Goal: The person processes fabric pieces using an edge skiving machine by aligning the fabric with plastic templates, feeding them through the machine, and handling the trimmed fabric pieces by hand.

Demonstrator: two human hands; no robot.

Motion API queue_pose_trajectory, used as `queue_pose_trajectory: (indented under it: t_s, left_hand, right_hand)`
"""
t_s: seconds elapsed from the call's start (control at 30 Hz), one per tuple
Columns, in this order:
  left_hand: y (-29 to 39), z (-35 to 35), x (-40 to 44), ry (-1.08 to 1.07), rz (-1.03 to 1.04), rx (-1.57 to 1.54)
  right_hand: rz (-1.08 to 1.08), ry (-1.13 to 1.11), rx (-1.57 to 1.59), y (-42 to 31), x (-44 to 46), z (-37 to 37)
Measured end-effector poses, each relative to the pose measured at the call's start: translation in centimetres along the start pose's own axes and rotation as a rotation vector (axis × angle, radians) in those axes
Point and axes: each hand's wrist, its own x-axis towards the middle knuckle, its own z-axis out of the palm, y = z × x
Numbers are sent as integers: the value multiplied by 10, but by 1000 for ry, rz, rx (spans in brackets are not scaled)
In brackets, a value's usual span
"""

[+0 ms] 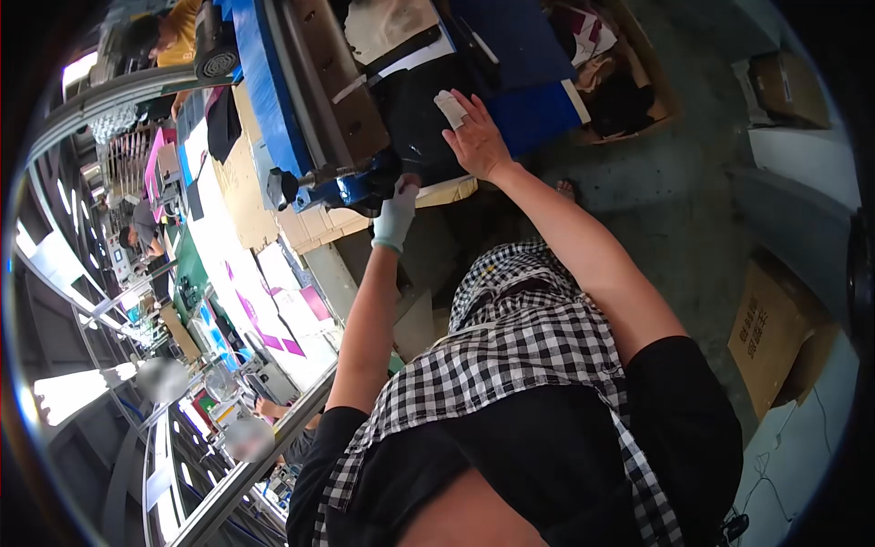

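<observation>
My left hand (396, 217), in a pale glove with bare fingertips, is beside the dark end of the blue machine (351, 187). Its fingers look curled at the edge of the black material (419, 118); what they grip is hidden. My right hand (478, 141) lies with its fingers apart at the right side of that black material, a white wrap around a finger. Nothing is held in it. A brown metal bar (342, 82) of the machine runs along the left of the material, with a white strip (401, 64) across it.
Blue sheets (544, 117) lie right of the material, beside a cardboard box (672, 91) of scraps. Another carton (775, 328) stands at the right. At the left are a long bright worktable (219, 246), a metal rail (246, 465) and several people at work.
</observation>
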Motion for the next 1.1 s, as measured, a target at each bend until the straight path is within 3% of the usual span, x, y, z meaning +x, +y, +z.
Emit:
queue_pose_trajectory:
  t_s: [0.03, 0.17, 0.23, 0.33, 0.4, 0.47, 0.53, 0.57, 0.7, 0.8, 0.93, 1.0, 1.1]
  left_hand:
    - [14, -5, 3, -107, -208, -75]
    - [-22, 11, 35, -2, -249, 31]
    - [-43, 18, 35, 276, -26, 413]
    - [-79, 11, 26, 304, 171, 693]
    - [-74, -4, 16, 161, 64, 378]
    - [2, -36, -32, -41, -228, -345]
    - [3, -50, -54, -176, -15, -900]
    - [6, -55, -58, -236, -68, -1154]
    - [-15, -83, -71, -452, 70, -1424]
    - [12, -108, -94, -423, 156, -1432]
    - [-17, -143, -84, -549, 315, -1461]
    - [-19, -155, -81, -547, 338, -1542]
    - [-8, -168, -70, -565, 368, -1589]
  right_hand:
    - [-4, -4, -5, 1, 0, 0]
    - [-31, -22, -43, 6, -1, 2]
    - [-33, -33, -58, 7, -2, 4]
    - [-44, -32, -63, 7, -3, 2]
    - [-53, -22, -65, 9, 1, -3]
    - [-49, -29, -58, 5, -1, -7]
    - [-52, -15, -53, 0, 0, -13]
    - [-44, -28, -44, 4, 0, -13]
    - [-84, -37, -80, -1, 5, -25]
    - [-82, -64, -140, -4, 8, -48]
    - [-138, -87, -224, -9, 11, -59]
    - [54, -128, -13, -16, 14, -73]
    - [37, -31, 50, -7, 16, -89]
